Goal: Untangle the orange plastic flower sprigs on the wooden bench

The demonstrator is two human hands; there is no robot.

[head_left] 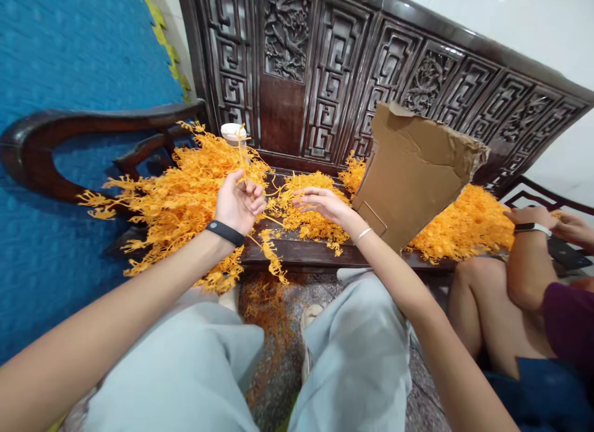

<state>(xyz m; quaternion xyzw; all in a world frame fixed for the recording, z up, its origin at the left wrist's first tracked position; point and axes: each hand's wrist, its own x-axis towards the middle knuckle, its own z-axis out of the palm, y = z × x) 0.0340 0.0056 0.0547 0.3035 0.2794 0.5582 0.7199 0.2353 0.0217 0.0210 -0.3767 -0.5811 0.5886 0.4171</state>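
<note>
My left hand (240, 200) is raised palm up in front of a large heap of frilly orange plastic pieces (162, 203), its fingers curled in. A thin orange strand (242, 148) rises at its thumb and fingertips; the exact grip is hard to see. My right hand (322, 203) is held out above a smaller pile of the same orange pieces (309, 218). Its fingers are stretched out to the left, and its thumb is partly hidden. Between the hands, loose orange stems lie on the dark wooden bench (297, 259), and one frilly piece (273, 255) hangs over its front edge.
A torn cardboard sheet (413, 166) stands upright right of my right hand. Beyond it, another person's hands (533, 216) are at a further orange heap (468, 228). A white cup (233, 132) stands behind the left heap. Orange scraps (269, 314) litter the floor.
</note>
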